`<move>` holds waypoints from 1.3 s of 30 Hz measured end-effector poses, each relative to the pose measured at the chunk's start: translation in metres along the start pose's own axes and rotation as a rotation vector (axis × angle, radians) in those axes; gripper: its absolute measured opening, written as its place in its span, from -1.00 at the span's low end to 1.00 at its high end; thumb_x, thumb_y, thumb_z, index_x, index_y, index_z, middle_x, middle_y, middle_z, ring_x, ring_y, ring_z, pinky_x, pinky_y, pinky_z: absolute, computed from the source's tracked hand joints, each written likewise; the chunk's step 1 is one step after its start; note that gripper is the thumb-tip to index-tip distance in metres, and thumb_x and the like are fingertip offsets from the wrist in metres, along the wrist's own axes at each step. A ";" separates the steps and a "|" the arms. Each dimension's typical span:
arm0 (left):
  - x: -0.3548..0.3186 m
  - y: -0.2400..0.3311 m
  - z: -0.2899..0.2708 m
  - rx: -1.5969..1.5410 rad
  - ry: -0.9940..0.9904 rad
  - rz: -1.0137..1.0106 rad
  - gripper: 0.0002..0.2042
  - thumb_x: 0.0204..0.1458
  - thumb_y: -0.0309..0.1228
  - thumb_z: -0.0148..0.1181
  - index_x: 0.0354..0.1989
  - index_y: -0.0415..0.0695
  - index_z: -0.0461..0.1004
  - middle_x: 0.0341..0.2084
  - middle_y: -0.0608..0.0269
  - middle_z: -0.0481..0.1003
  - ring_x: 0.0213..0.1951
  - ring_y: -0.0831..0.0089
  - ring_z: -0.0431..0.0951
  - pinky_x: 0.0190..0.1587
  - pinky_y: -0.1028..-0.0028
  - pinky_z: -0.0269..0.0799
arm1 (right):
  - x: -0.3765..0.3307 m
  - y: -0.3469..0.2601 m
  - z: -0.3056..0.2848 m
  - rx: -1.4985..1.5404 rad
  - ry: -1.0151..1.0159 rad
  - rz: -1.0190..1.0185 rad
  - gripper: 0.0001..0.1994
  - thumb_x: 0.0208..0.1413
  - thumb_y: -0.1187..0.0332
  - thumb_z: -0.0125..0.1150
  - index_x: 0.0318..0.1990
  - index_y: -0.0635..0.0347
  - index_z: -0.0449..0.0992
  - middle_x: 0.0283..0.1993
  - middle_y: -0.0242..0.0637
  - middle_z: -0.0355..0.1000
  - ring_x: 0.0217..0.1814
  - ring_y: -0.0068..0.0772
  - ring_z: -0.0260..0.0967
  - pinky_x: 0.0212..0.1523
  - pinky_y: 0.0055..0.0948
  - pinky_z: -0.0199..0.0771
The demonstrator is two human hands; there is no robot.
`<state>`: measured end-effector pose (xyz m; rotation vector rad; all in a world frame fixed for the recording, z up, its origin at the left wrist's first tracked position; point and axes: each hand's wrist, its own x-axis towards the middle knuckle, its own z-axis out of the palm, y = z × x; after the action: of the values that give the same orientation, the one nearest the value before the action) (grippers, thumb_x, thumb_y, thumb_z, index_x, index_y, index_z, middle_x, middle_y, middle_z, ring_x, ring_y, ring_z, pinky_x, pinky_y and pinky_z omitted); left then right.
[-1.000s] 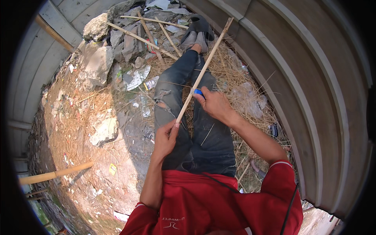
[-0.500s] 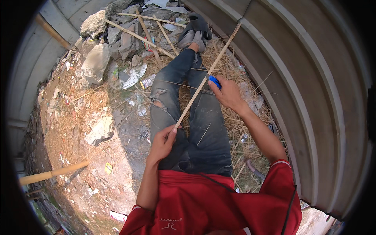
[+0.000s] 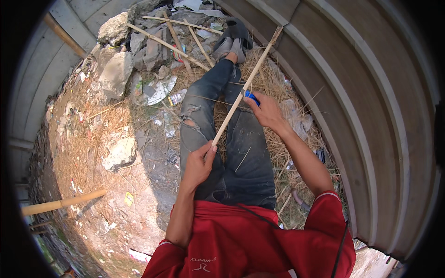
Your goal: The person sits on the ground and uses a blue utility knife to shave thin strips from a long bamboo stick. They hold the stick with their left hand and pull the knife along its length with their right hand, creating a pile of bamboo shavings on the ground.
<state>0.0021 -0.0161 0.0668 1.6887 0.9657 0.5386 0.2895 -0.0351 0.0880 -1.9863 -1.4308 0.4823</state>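
My left hand (image 3: 198, 166) is closed on the near end of a long, pale bamboo strip (image 3: 228, 118). The strip slants away to the upper right above my outstretched legs, its darker far end close to the corrugated metal wall. My right hand (image 3: 269, 112) grips a blue-handled cutter knife (image 3: 251, 97), held against the strip around its middle. Most of the blade is too small or hidden to make out. A thin sliver (image 3: 243, 159) lies on my dark, torn trousers (image 3: 250, 139).
Several bamboo strips (image 3: 169, 45) lie across rocks (image 3: 116, 74) beyond my feet. Dry straw (image 3: 296, 139) and litter surround my legs. The corrugated metal wall (image 3: 366, 102) curves along the right. A bamboo pole (image 3: 65, 203) juts in from the left, near a pale stone (image 3: 120, 154).
My left hand has shifted slightly up and to the right with the strip. The cutter knife has moved a little left and stays against the strip.
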 end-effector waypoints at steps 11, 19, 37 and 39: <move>-0.005 -0.004 0.001 0.066 0.100 0.087 -0.70 0.31 -0.38 0.23 0.07 -0.35 0.59 -0.28 -0.19 0.68 -0.25 0.31 0.72 -0.20 0.40 0.53 | -0.039 -0.036 0.022 -0.110 -0.198 -0.047 -0.57 0.34 -0.04 0.15 -0.15 0.23 0.56 -0.44 0.16 0.53 -0.26 0.36 0.53 -0.17 0.17 0.48; -0.050 -0.027 -0.005 0.027 -0.088 -0.038 -0.69 0.32 -0.35 0.24 0.08 -0.35 0.60 -0.35 -0.07 0.68 -0.34 0.54 0.59 -0.23 0.46 0.49 | 0.051 0.114 -0.080 -0.269 0.281 0.278 -0.46 0.30 -0.12 0.11 -0.01 0.25 0.64 -0.25 0.17 0.58 -0.13 0.27 0.54 -0.03 0.07 0.45; -0.032 -0.031 -0.020 -0.125 -0.251 -0.183 -0.72 0.36 -0.28 0.20 0.02 -0.24 0.65 -0.57 0.62 0.30 -0.52 0.77 0.20 -0.49 0.59 0.05 | 0.044 0.115 -0.088 -0.067 0.202 0.101 -0.63 0.14 0.06 0.38 -0.21 0.24 0.61 -0.46 -0.07 0.53 -0.31 0.01 0.56 -0.26 -0.11 0.49; -0.032 -0.033 -0.020 -0.144 -0.260 -0.195 -0.72 0.37 -0.27 0.20 0.02 -0.23 0.65 -0.57 0.62 0.30 -0.52 0.77 0.20 -0.49 0.58 0.05 | 0.039 0.115 -0.083 -0.089 0.326 0.053 -0.70 0.05 0.18 0.42 -0.22 0.23 0.61 -0.45 -0.11 0.52 -0.33 -0.04 0.55 -0.28 -0.18 0.52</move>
<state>-0.0428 -0.0273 0.0458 1.4744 0.8682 0.2461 0.4355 -0.0451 0.0737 -2.0650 -1.2162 0.1093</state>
